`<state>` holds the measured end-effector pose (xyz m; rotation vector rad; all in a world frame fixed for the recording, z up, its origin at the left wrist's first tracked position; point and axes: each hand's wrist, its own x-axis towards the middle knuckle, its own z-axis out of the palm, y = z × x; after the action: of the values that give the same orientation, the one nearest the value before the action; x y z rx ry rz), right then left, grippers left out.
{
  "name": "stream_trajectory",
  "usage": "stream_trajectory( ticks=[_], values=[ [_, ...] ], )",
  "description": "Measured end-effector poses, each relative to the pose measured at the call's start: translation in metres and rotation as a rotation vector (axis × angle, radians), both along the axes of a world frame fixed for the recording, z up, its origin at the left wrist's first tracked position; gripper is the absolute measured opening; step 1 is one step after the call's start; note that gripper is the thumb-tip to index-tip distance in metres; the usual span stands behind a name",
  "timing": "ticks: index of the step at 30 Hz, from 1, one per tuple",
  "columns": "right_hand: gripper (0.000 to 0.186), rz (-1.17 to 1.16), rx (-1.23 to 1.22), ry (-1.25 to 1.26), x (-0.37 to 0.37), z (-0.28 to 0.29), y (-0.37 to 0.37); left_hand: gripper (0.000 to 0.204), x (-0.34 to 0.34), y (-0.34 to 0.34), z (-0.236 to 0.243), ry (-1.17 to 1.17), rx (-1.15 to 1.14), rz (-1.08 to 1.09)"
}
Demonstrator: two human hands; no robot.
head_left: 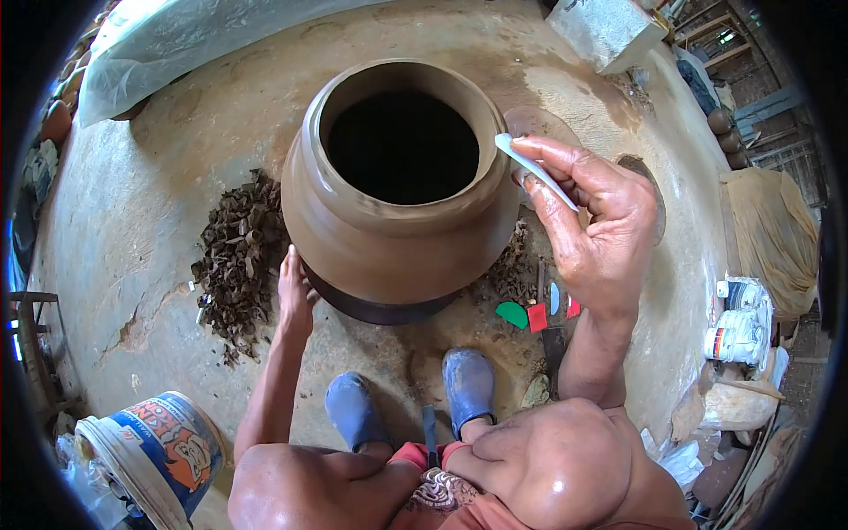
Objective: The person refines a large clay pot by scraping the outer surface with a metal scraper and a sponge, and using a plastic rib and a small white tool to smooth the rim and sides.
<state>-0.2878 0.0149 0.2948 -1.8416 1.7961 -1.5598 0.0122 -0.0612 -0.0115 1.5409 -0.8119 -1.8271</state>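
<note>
A large brown clay pot [402,238] with a wide round mouth stands before me on a dark round base [389,307]. Its wall looks smooth and damp, and the inside is in deep shadow. My right hand [601,208] pinches a thin, pale blue-white scraper [537,170] between thumb and fingers. The scraper's tip is close to the right side of the rim; whether it touches the clay I cannot tell. Low on the pot's left side is my left hand [294,291], fingers against the lower wall or base, partly hidden by the pot.
A heap of clay shavings [238,256] lies left of the pot. Green [511,314] and red [537,318] flat pieces lie at its lower right. A paint bucket [155,455] stands near left, white containers [742,327] at right, plastic sheeting [194,44] at the back.
</note>
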Motion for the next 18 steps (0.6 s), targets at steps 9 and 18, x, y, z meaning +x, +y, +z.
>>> stream_trajectory(
  ticks=[9,18],
  values=[
    [0.036,-0.02,0.148,0.227,-0.001,0.016,0.009,0.076,-0.024,0.067,0.041,-0.059,0.16,-0.137],
    [0.039,-0.017,0.17,0.308,-0.002,0.021,0.002,0.062,-0.044,0.085,-0.011,-0.037,0.037,0.002]
  ],
)
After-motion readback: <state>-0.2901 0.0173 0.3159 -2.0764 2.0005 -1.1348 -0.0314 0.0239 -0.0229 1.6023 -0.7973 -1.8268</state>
